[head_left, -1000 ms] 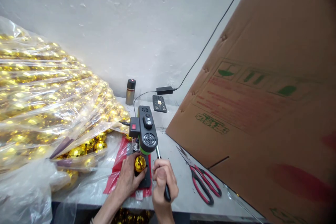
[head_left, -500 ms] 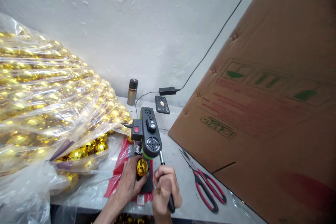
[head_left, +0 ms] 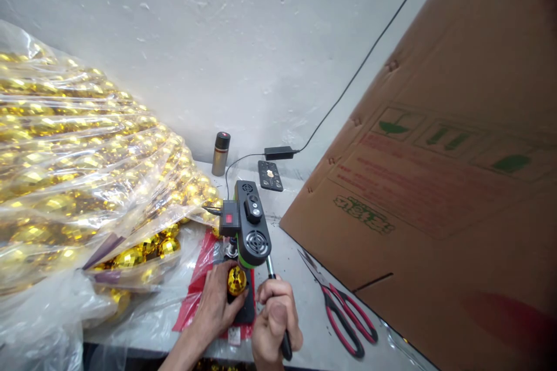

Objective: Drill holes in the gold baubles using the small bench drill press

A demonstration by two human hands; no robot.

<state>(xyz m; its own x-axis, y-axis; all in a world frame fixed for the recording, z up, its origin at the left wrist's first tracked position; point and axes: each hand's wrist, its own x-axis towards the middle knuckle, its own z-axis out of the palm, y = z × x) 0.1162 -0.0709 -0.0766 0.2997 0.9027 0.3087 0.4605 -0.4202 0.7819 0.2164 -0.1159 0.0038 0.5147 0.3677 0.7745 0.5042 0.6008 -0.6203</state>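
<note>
From where I sit, my landmark is the black upright machine with two round grilles and a green band (head_left: 253, 226). Just below its near end is the shiny gold faceted ball (head_left: 237, 282), above a flat black base plate (head_left: 248, 310). I have the left hand (head_left: 213, 297) curled around that ball from the machine's near left, thumb on one side and fingers on the other. I have the right hand (head_left: 277, 320) closed in a fist on the lever with a metal rod and black grip (head_left: 271, 268), at the machine's near right.

Under the machine I see a red plastic sheet (head_left: 195, 290) spread on the pale grey tabletop (head_left: 300, 284). A small black box with a red switch (head_left: 230, 218) sits against the machine's left side. Farther left, a large clear plastic bag full of gold balls (head_left: 87, 156) slopes down toward it.

Beyond the machine I make out a dark-capped bottle (head_left: 220, 156), a black patterned phone-like slab (head_left: 270, 175) and a black power adapter (head_left: 279, 153). To its right lie red-and-black-handled scissors (head_left: 348, 313), blades apart only slightly, and past them a big brown cardboard box (head_left: 413, 214) leans at a tilt.
</note>
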